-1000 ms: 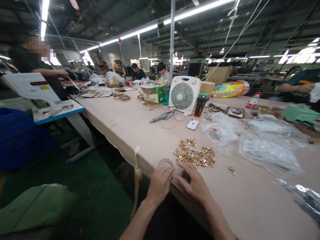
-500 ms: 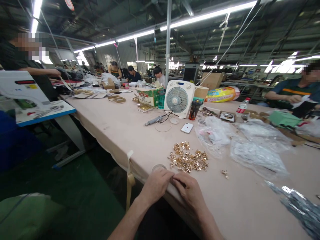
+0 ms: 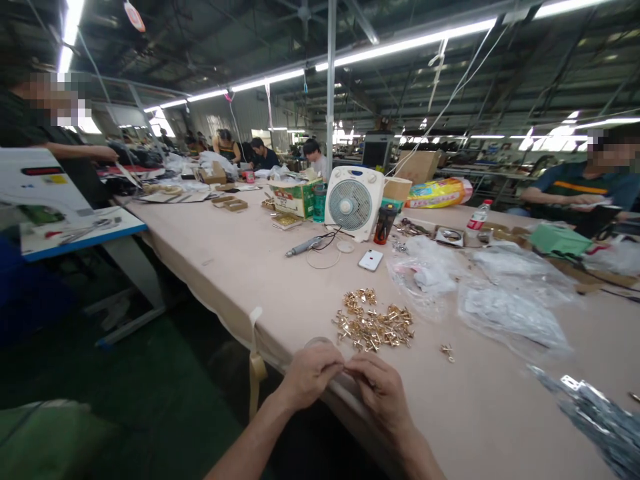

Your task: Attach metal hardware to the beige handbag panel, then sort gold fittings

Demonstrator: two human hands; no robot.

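Long fluorescent tubes (image 3: 400, 40) under the roof give the light; they glare white and lose all detail, as do the bright openings at the far right. The roof between them is dark. The counter (image 3: 240, 260) is evenly and softly lit, with only faint shadows under things. The floor at the left is dim. The wide lens bends lines at the edges and stretches the corners. Edges are soft and smeared; the middle is fairly sharp. Faces are pixelated.

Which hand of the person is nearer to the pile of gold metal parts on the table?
The right hand. It sits just below the gold metal parts, a little to their right. The left hand is further to the left, beside the clear round container.
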